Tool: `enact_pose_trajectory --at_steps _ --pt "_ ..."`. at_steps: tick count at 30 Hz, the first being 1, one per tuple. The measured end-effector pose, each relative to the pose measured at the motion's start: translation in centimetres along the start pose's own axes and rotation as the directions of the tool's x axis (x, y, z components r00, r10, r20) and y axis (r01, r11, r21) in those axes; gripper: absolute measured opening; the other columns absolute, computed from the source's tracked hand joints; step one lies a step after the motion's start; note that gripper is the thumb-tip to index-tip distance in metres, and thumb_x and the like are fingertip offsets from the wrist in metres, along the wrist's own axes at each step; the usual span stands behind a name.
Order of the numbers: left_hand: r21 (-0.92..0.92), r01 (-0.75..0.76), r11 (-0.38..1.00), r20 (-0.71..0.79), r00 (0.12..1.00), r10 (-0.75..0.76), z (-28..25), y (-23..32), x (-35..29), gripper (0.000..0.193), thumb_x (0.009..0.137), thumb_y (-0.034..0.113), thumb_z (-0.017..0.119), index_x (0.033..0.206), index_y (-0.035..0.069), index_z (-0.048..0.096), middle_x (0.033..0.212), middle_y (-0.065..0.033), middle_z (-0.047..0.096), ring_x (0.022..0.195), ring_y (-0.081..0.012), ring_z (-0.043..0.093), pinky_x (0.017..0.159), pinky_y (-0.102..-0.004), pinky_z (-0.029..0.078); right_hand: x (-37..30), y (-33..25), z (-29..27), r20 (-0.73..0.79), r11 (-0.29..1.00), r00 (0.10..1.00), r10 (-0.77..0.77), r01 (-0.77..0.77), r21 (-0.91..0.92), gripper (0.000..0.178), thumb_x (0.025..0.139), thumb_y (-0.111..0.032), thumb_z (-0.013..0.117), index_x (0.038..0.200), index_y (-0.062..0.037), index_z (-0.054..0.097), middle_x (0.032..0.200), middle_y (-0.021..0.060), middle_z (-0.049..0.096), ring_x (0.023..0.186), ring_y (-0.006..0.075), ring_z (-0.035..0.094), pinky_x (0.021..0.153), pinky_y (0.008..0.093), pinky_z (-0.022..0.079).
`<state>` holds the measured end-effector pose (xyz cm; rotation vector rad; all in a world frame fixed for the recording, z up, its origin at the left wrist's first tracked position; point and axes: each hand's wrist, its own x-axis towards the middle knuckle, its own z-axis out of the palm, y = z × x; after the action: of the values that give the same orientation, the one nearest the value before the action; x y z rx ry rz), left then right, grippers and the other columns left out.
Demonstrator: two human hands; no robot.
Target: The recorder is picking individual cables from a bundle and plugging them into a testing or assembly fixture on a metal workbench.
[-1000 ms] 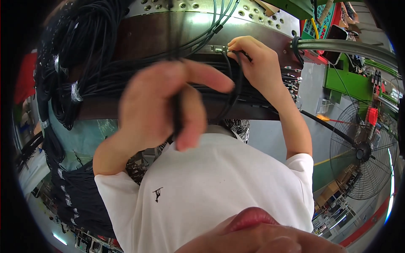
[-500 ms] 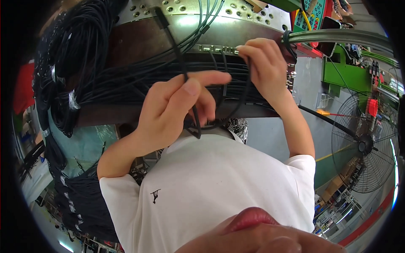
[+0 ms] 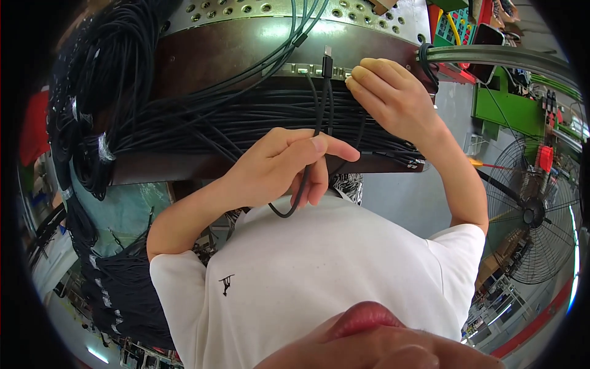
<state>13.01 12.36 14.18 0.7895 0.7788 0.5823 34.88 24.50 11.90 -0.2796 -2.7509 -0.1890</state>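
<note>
My left hand point(image 3: 283, 163) pinches a thin black cable point(image 3: 320, 117) between thumb and fingers, its index finger pointing right. The cable's plug point(image 3: 327, 64), with a bare metal tip, stands up beyond the hand, and its slack loops below the fingers. A narrow metal connector strip point(image 3: 297, 69) runs along the bench's dark face, with small plugs seated in it and cables hanging from it. My right hand point(image 3: 393, 92) is closed at the strip's right end, fingertips pressed together there. Whatever sits between those fingertips is hidden.
Many black cables point(image 3: 246, 117) lie bundled along the ledge. A thick coil of cables point(image 3: 126, 55) hangs at the left. Behind stands a perforated metal plate point(image 3: 246, 11). To the right are a curved metal rail point(image 3: 498, 54) and a floor fan point(image 3: 531, 212).
My left hand has moved right and a little nearer, bringing the cable's plug from the far left to in front of the strip. My right hand has shifted slightly right, its fingertips still at the strip.
</note>
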Motion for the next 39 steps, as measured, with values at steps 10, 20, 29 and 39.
enact_pose_trajectory --at_steps 10,20,29,39 --pt "-0.031 0.046 0.998 0.038 0.998 -0.044 -0.3 0.1 0.6 0.047 0.103 0.026 0.032 0.119 -0.008 0.060 0.066 -0.0069 0.062 0.057 -0.0112 0.058 0.053 -0.0230 0.047 0.1 0.7 -0.7 0.193 0.998 0.980 -0.054 0.045 0.049 0.027 0.069 -0.009 0.064 0.093 0.0016 0.062 0.097 0.0080 0.059 0.099 0.0240 0.060 0.086 0.0347 0.053" --pt "-0.063 0.068 0.996 0.058 0.996 -0.065 -0.5 -0.2 0.8 0.041 0.102 0.024 0.034 0.119 -0.003 0.061 0.066 -0.0029 0.063 0.054 -0.0069 0.056 0.048 -0.0214 0.045 0.9 0.5 -0.3 0.086 0.993 0.995 -0.057 0.048 0.104 0.011 0.070 -0.012 0.062 0.077 -0.0052 0.056 0.083 0.0038 0.051 0.085 0.0187 0.055 0.075 0.0306 0.049" --pt "0.055 0.085 0.995 0.085 0.992 -0.090 -0.2 1.4 1.5 0.044 0.104 0.026 0.034 0.116 -0.005 0.063 0.064 -0.0033 0.060 0.056 -0.0080 0.055 0.052 -0.0212 0.042 1.4 0.6 -2.6 0.397 0.165 0.659 0.638 -0.621 0.766 0.028 0.091 -0.021 0.066 0.114 -0.0047 0.066 0.099 0.0025 0.065 0.090 0.0120 0.059 0.076 0.0277 0.048" --pt "0.193 -0.087 0.977 0.017 0.996 0.085 0.4 1.4 1.8 0.041 0.105 0.029 0.036 0.110 0.001 0.066 0.059 0.0011 0.058 0.051 -0.0052 0.049 0.049 -0.0224 0.041 1.7 -3.1 -3.8 -0.137 0.887 0.905 0.402 -0.348 0.303 0.015 0.080 -0.019 0.074 0.085 -0.0058 0.067 0.088 0.0048 0.065 0.078 0.0233 0.061 0.065 0.0353 0.047"
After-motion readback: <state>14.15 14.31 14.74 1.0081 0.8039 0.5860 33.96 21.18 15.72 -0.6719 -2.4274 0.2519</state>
